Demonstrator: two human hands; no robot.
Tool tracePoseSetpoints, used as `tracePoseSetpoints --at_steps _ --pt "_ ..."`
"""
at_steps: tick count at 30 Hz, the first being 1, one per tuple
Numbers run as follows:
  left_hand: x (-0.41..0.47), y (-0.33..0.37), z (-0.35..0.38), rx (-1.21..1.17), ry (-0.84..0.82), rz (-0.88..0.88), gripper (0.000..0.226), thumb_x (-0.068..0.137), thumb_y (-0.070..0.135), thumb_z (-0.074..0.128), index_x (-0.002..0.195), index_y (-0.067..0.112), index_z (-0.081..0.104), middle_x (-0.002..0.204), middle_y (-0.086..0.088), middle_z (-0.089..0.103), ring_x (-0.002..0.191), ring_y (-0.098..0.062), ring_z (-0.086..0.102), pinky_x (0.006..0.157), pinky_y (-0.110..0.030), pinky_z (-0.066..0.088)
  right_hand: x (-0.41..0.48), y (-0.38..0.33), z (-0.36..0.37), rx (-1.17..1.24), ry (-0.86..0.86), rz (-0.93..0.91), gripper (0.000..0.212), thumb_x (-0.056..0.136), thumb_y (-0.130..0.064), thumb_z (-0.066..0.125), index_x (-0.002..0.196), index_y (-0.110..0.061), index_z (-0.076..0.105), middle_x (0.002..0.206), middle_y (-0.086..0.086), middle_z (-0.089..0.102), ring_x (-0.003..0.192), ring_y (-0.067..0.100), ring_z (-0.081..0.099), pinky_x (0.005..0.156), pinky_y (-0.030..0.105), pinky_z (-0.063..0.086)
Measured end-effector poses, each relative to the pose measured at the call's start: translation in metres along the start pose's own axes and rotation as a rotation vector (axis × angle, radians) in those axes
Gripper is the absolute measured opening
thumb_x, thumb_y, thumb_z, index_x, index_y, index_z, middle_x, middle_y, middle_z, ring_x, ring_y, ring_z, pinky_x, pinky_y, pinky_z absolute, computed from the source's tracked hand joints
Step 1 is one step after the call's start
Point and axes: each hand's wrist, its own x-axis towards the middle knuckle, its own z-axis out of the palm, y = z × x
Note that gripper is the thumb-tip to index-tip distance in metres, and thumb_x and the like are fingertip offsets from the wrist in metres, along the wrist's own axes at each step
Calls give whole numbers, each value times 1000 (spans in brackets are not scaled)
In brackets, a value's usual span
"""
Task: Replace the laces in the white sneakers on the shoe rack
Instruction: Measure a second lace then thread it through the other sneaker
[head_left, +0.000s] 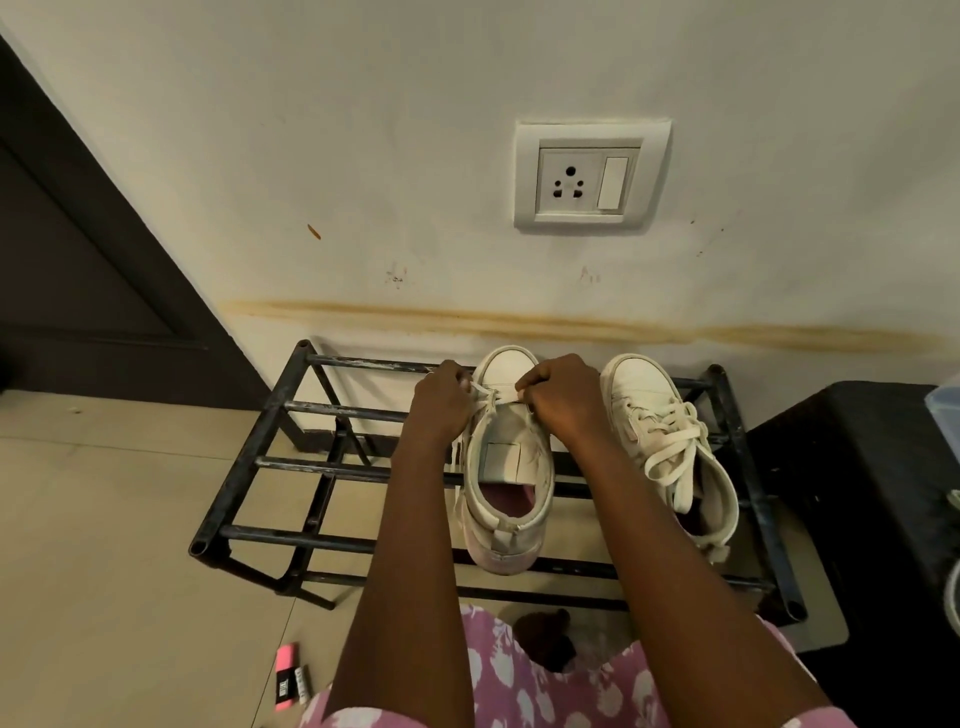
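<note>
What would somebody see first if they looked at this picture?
Two hands: the left hand and right hand pinch a lace near the toe of a white sneaker on the black shoe rack. To its right sits a second sneaker with its lace in. Above, a wall socket stands out.

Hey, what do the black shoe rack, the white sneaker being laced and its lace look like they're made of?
Black tubular shoe rack: probably painted metal tube, since the bar ends are hollow and the paint is scuffed pale in patches. White smooth-sided sneaker: matte upper, leather or synthetic, the look leaves that open; the thick sole looks like rubber. Flat off-white lace: woven fabric, soft and creased.
</note>
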Motion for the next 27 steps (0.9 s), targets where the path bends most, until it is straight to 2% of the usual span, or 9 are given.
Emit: tracePoseSetpoints --at_steps 2,4,6,10,13,16,20,23,27 --pt "1 -2 1 -6 2 -17 16 95 7 35 93 13 50 103 -14 58 104 -35 54 98 -43 40 0 -2 0 16 25 -22 18 88 -2 56 95 -5 73 100 10 71 81 14 61 71 11 38" --pt "3 -5 -1 30 23 -36 17 96 10 35 93 19 49 95 -3 56 107 -30 53 112 -55 18 1 -8 1 11 26 -79 18 91 -10 57 101 -6 72 106 8 70 92 17 63 73 9 34" --pt "4 -6 -4 11 65 -36 21 98 12 34 100 22 52 98 2 56 116 -27 47 113 -58 1 5 -17 4 -52 -57 -160 20 91 -12 57 104 -7 72 109 7 68 101 20 61 73 11 33" --pt "2 5 -10 -127 117 29 27 102 21 32 104 28 58 101 8 55 130 -27 31 112 -56 -4 14 -29 16 -349 -267 -222 23 89 -8 55 105 -4 71 105 15 68 95 28 62 79 30 46" --pt "1 6 -11 -131 123 107 29 101 20 34 108 29 61 117 2 55 129 -25 29 114 -54 3 17 -27 19 -369 -263 -216 20 88 -8 58 102 -4 72 101 15 69 91 27 62 73 30 45" --pt "3 4 -15 -173 204 168 29 98 14 44 119 24 60 131 -4 47 123 -23 41 109 -40 29 18 -24 12 -161 -197 -197 19 84 -6 66 102 -4 72 103 11 70 91 19 63 73 19 39" --pt "1 1 -27 -344 95 54 15 90 6 57 94 12 70 94 -4 67 89 -17 63 79 -25 52 20 -21 5 43 -76 -153 14 77 -9 71 90 -4 75 90 12 73 77 15 65 61 15 42" --pt "-3 1 -26 -202 -147 8 15 83 3 64 95 6 73 92 -10 72 79 -16 65 69 -21 54 20 -27 5 153 91 -125 10 77 -10 69 76 -2 75 76 12 72 58 8 57 58 9 40" --pt "-6 9 -19 -102 -59 100 31 85 20 67 115 10 67 114 -5 68 102 -11 60 67 -6 42 14 -41 0 124 323 -221 16 82 -12 64 79 -1 75 78 12 73 71 22 65 70 21 41"
